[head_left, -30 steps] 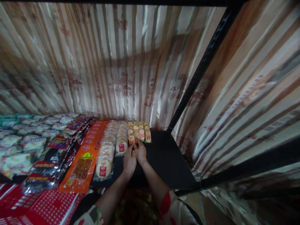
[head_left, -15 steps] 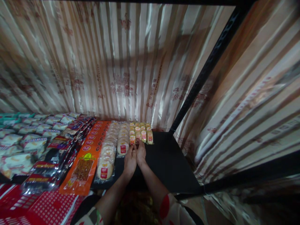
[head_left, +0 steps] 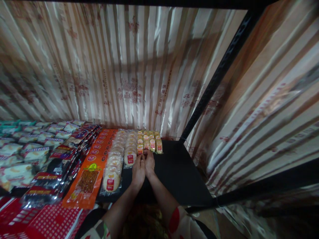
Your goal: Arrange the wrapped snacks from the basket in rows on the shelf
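Both hands of the person are at the front of the small yellow packets (head_left: 152, 145), which lie in short rows towards the back of a black shelf (head_left: 179, 172). The left hand (head_left: 138, 171) and the right hand (head_left: 150, 165) are side by side, fingers pointing away from the body, with the fingertips close to the nearest packets. The state of the grip cannot be determined for either hand: the fingertips are small and blurred, and whether they close on a packet or merely touch one is unclear. Immediately left of the yellow packets are two columns of round pastries in clear wrap, the shorter column (head_left: 130, 156) adjoining them and the longer column (head_left: 112, 179) extending nearer the front edge. Further left lie orange packaging (head_left: 86, 196) with brown sticks visible at its front end, dark glossy packets (head_left: 47, 181) and pale packets (head_left: 36, 153). A red perforated basket (head_left: 59, 215) sits at lower left. Pleated, printed sheeting (head_left: 139, 59) hangs behind; a black post (head_left: 216, 74) rises at right.
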The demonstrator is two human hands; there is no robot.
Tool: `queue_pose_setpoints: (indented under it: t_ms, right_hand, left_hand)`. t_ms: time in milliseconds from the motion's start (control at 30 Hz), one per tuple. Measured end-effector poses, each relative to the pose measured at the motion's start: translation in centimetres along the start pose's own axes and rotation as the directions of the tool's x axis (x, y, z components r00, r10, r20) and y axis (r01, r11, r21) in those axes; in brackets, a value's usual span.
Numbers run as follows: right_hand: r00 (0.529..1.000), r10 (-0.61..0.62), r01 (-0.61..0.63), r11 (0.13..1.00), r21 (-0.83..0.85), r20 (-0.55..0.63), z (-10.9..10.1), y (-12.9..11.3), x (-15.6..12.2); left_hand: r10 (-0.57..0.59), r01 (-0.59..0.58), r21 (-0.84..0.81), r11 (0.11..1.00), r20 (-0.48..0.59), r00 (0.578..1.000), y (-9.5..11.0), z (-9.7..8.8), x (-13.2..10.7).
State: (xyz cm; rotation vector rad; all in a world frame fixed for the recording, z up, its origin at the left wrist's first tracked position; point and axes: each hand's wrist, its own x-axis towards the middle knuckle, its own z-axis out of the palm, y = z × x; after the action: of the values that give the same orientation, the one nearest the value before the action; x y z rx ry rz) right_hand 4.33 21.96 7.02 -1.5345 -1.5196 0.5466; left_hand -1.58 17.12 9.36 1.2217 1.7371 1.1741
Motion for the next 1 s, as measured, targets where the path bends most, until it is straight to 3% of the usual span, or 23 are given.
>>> queue_pose_setpoints:
  t_ms: [267, 567, 1000]
  right_hand:
    - [0.995, 0.055, -0.053, 0.998, -0.028, 0.084, -0.2, -0.3, 0.3]
    - [0.998, 0.055, -0.055, 0.998, -0.018, 0.027, -0.9, 0.4, -1.8]
    - [0.99, 0.024, -0.017, 0.999, -0.051, 0.142, -3.8, 0.6, -8.5]
  left_hand:
    - [-0.004, 0.004, -0.014, 1.0, 0.018, 1.0, 0.1, 0.0, 0.5]
    - [-0.008, 0.008, 0.035, 0.999, -0.01, 1.0, 0.1, 0.0, -0.9]
    - [0.076, -0.075, 0.177, 0.981, 0.004, 0.997, -1.9, -0.5, -6.5]
